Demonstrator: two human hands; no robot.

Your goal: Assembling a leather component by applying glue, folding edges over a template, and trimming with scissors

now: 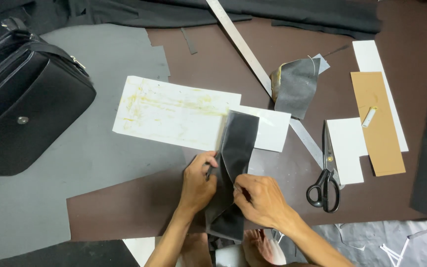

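Observation:
A long black leather strip (237,148) stands folded lengthwise in front of me, its top end over the white papers. My left hand (197,182) pinches its left edge, thumb and fingers closed on the leather. On the other side, my right hand (259,198) presses and grips the strip's right flap near the middle. The lower end of the strip (226,222) hangs down between my wrists. All of this rests over a dark brown sheet (134,207) on the work surface.
Glue-stained white paper (169,111) lies behind the strip. Black scissors (326,178) lie to the right, beside white card (348,148) and a tan card (379,123). A metal ruler (245,49) runs diagonally. A black bag (21,104) sits far left. Another leather piece (297,86) lies beyond.

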